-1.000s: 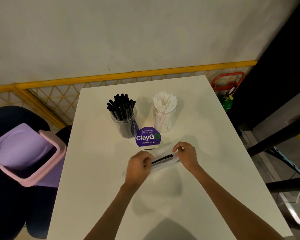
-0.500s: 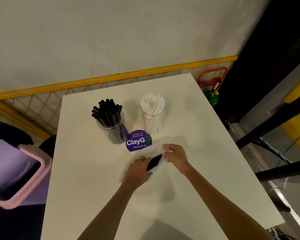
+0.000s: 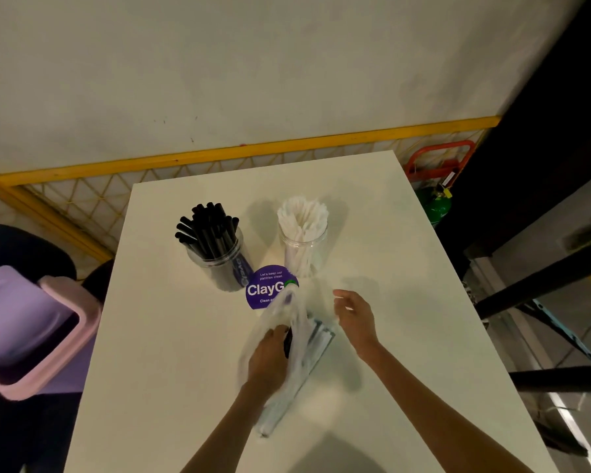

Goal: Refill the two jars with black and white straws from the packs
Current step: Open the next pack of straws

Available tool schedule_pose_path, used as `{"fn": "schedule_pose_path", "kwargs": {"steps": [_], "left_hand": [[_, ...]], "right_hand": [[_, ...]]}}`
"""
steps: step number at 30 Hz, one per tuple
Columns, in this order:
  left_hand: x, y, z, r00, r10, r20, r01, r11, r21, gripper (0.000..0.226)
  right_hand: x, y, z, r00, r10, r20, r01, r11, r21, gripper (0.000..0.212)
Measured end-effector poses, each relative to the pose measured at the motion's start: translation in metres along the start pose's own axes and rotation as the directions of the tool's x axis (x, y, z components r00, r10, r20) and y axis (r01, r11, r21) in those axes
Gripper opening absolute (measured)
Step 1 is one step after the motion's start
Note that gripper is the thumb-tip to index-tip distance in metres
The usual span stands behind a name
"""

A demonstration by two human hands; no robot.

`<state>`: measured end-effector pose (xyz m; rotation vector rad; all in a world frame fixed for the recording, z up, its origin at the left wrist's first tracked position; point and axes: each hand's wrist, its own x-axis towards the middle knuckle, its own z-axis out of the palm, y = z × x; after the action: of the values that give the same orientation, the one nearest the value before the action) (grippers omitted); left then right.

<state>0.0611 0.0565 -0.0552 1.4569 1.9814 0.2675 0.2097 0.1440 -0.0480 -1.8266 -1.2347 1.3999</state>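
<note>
Head view: left hand (image 3: pixel 270 356) grips a blurred clear pack (image 3: pixel 307 346), centre frame, over the tabletop (image 3: pixel 171 336). Right hand (image 3: pixel 355 319) sits just right of the pack, fingers loose; contact with the film unclear. Black-straw jar (image 3: pixel 215 254) and white-straw jar (image 3: pixel 302 244) stand side by side above centre, both full.

Black-straw jar (image 3: pixel 219 264): clear, full, upright, beyond the left hand (image 3: pixel 268 356). White-straw jar (image 3: pixel 302 249): clear, full, upright, beyond the right hand (image 3: pixel 355 319). Pack (image 3: pixel 304 356): clear film, blurred, between the hands, gripped by the left hand; black straw (image 3: pixel 288 341) inside.
</note>
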Motion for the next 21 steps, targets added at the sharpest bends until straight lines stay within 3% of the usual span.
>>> {"fn": "schedule_pose_path", "kwargs": {"steps": [2, 4, 7, 14, 17, 21], "left_hand": [[0.003, 0.005, 0.002, 0.999, -0.043, -0.008, 0.043, 0.998, 0.039, 0.029], [0.005, 0.009, 0.002, 0.998, -0.067, 0.003, 0.067, 0.993, 0.096, 0.030], [0.008, 0.015, 0.008, 0.996, -0.084, -0.005, 0.084, 0.990, 0.110, 0.027], [0.012, 0.010, 0.016, 0.994, -0.110, 0.023, 0.107, 0.989, 0.107, 0.026], [0.009, 0.003, 0.029, 0.982, -0.173, -0.074, 0.159, 0.974, -0.160, 0.021], [0.024, -0.014, 0.048, 0.966, -0.259, 0.028, 0.256, 0.925, -0.281, 0.017]], "right_hand": [[-0.001, 0.016, 0.000, 0.987, 0.160, 0.020, -0.159, 0.986, -0.045, 0.031], [-0.007, 0.022, 0.001, 0.938, 0.325, 0.122, -0.331, 0.943, 0.034, 0.034], [-0.013, 0.023, 0.007, 0.875, 0.408, 0.259, -0.446, 0.888, 0.108, 0.035], [-0.006, 0.021, 0.020, 0.898, 0.344, 0.274, -0.390, 0.910, 0.137, 0.044], [-0.007, 0.022, 0.020, 0.900, 0.328, 0.287, -0.372, 0.921, 0.113, 0.044], [-0.007, 0.022, 0.018, 0.915, 0.260, 0.308, -0.277, 0.961, 0.015, 0.041]]}}
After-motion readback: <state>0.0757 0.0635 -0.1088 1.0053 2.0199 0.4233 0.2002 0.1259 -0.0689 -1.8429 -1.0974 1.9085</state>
